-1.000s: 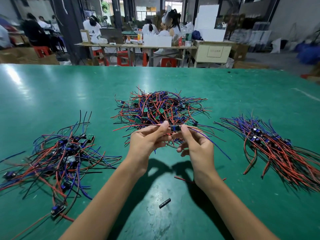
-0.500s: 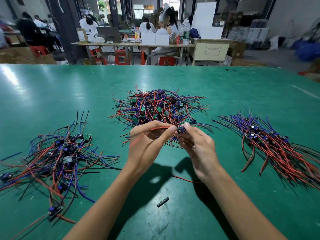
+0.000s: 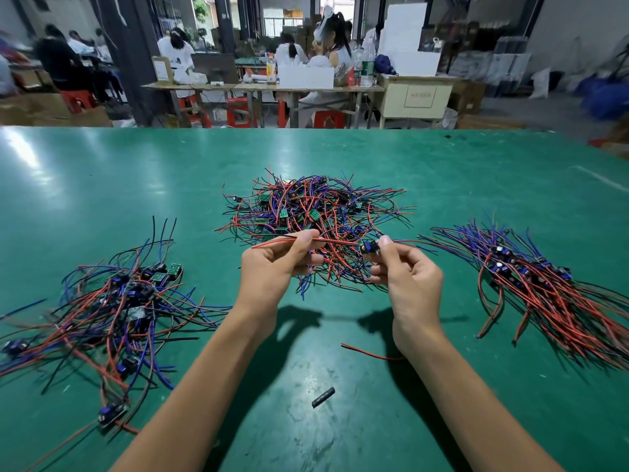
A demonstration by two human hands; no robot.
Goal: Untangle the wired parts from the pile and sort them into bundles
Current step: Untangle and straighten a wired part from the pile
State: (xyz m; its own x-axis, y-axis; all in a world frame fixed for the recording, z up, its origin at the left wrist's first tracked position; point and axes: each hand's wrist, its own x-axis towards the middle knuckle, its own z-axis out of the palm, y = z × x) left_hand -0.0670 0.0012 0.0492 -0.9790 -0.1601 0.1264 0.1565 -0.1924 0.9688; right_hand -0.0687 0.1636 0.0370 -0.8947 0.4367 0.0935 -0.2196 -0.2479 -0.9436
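Both hands (image 3: 277, 267) (image 3: 406, 277) raised, fingers pinching.

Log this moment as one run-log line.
left hand: pinches red wire | right hand: pinches small module | above central pile

1 head-worn view looks forward and down over a green table (image 3: 102, 185), close above both raised hands, with the workshop benches (image 3: 258, 86) far behind at the frame's top.

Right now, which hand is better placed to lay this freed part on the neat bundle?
Right. The right hand already pinches the part by its module and is nearer the neat bundle on that side. The left hand only holds its red wire.
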